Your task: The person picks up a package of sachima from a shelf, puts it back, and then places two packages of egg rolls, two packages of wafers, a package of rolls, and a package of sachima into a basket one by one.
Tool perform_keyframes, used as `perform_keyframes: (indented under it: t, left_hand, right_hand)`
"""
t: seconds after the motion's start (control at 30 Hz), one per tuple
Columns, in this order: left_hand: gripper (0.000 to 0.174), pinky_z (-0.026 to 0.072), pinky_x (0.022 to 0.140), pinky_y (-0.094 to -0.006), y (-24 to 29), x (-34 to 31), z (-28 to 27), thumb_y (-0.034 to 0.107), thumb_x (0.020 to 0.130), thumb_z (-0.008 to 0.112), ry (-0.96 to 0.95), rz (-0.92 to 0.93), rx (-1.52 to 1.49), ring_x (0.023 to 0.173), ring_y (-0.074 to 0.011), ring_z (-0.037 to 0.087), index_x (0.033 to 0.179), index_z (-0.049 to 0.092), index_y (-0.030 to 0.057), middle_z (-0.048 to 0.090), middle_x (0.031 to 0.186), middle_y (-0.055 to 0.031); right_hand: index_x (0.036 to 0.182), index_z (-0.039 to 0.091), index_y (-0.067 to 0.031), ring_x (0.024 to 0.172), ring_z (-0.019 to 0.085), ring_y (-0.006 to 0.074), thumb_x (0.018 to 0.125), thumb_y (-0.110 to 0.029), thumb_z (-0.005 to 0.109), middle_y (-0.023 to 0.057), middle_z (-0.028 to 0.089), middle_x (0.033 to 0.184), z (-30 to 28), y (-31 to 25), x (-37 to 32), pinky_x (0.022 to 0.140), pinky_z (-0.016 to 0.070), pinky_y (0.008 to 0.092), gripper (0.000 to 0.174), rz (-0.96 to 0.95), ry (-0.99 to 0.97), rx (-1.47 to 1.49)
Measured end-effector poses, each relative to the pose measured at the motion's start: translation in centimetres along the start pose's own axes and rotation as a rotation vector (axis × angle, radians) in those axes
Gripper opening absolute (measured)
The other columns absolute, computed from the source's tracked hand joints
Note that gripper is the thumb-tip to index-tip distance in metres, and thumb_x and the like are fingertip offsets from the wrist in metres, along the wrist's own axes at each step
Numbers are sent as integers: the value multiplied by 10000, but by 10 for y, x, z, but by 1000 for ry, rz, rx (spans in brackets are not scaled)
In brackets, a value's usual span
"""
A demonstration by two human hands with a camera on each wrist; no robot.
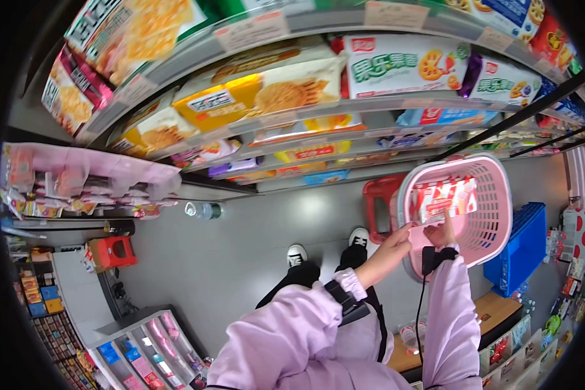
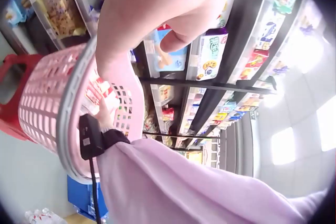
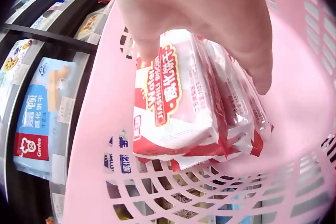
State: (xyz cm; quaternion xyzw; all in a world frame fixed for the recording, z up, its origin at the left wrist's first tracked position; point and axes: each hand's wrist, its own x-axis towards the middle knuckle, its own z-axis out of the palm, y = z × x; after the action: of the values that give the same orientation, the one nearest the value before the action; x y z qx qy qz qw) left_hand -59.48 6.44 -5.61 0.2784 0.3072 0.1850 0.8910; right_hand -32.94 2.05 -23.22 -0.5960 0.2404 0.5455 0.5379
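Several red-and-white wafer biscuit packs (image 3: 173,98) lie side by side inside a pink plastic basket (image 1: 494,182). Reaching into the basket, my right hand (image 1: 441,235) extends a finger that overlaps the packs' near edge, while its thumb is spread apart from it. From the right wrist, the right hand (image 3: 202,14) shows close over the packs, covering part of the front label. My left hand (image 1: 389,252) is at the basket's near left rim, its fingertips right by the edge. In the left wrist view, the left hand (image 2: 157,8) has its thumb apart and holds nothing visible.
The basket sits over a red stool (image 1: 378,207), with a blue crate (image 1: 520,250) to its right. Shelves of biscuits (image 1: 260,94) curve along the front. Plastic bottles (image 1: 205,210) stand on the grey floor (image 1: 195,260) at left. A cable (image 1: 421,318) hangs from the right wrist.
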Motion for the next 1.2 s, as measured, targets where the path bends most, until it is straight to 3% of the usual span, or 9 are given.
perform_keyframes:
  t: [0.07, 0.27, 0.3, 0.43, 0.47, 0.53, 0.73, 0.9, 1.2]
  left_hand:
    - [560, 253, 1013, -338, 37, -37, -10, 202, 889, 426, -49, 6, 75, 1250, -189, 296, 1386, 192, 95, 296, 1368, -105]
    - [551, 283, 996, -319, 8, -56, -64, 211, 890, 443, 165, -80, 17, 1205, -189, 345, 1380, 216, 103, 311, 1350, -117]
    - [547, 289, 995, -320, 10, -61, -65, 212, 890, 444, 179, -81, 7, 1199, -187, 350, 1378, 222, 103, 315, 1346, -116]
    - [532, 318, 983, -326, 26, -80, -73, 205, 889, 445, 261, -63, -34, 1155, -189, 395, 1370, 242, 102, 357, 1307, -108]
    - [534, 330, 975, -331, 33, -86, -77, 198, 886, 449, 269, -52, -39, 1146, -193, 406, 1369, 242, 101, 367, 1296, -109]
    - [538, 354, 960, -340, 47, -101, -91, 184, 881, 456, 280, -36, -45, 1128, -201, 426, 1367, 243, 101, 387, 1274, -110]
    - [476, 414, 897, -359, 91, -165, -147, 133, 857, 481, 290, 117, -18, 1062, -226, 494, 1304, 333, 64, 456, 1210, -121]
    - [345, 442, 851, -358, 101, -231, -202, 159, 883, 423, 332, 82, 84, 997, -263, 546, 1202, 424, 27, 524, 1131, -168]
    - [328, 462, 795, -356, 71, -270, -288, 160, 868, 422, 502, -149, 83, 928, -265, 566, 1160, 435, 12, 551, 1066, -187]
  right_hand:
    - [1108, 477, -71, 972, 520, 222, 755, -469, 630, 57, 528, 1053, 22, 2, -17, 906, 407, 387, 553, -92, -337, 130]
    - [1192, 437, -81, 1036, 452, 264, 736, -592, 561, 112, 445, 1178, 30, -7, -28, 903, 361, 403, 696, -86, -187, -70]
    - [1243, 348, -44, 969, 431, 251, 692, -652, 558, 143, 437, 1085, 21, -9, -22, 863, 345, 378, 846, -58, -179, -126]
    - [1340, -170, 3, 1327, -12, 370, 660, -634, 601, 285, -71, 1403, 10, -20, -48, 1057, 79, 463, 1210, -95, -126, -204]
    - [1367, -101, -21, 1326, -21, 374, 701, -600, 583, 287, -57, 1404, 14, -21, -67, 1058, 78, 463, 1117, -166, -86, -235]
    - [1379, -63, -38, 1325, 32, 367, 721, -602, 570, 281, -19, 1409, 17, -21, -111, 1046, 136, 448, 1073, -331, -191, -389]
    - [1218, 423, -37, 1001, 533, 167, 846, -199, 544, 65, 520, 1137, 59, 50, -288, 859, 403, 288, 423, -852, -404, -529]
    - [1148, 496, -20, 937, 564, 156, 850, -174, 553, 86, 570, 1073, 91, 128, -358, 809, 454, 284, 340, -632, -734, -679]
    - [1107, 523, 15, 932, 549, 142, 842, -206, 566, 80, 593, 1001, 125, 249, -262, 830, 427, 265, 348, -370, -845, -984]
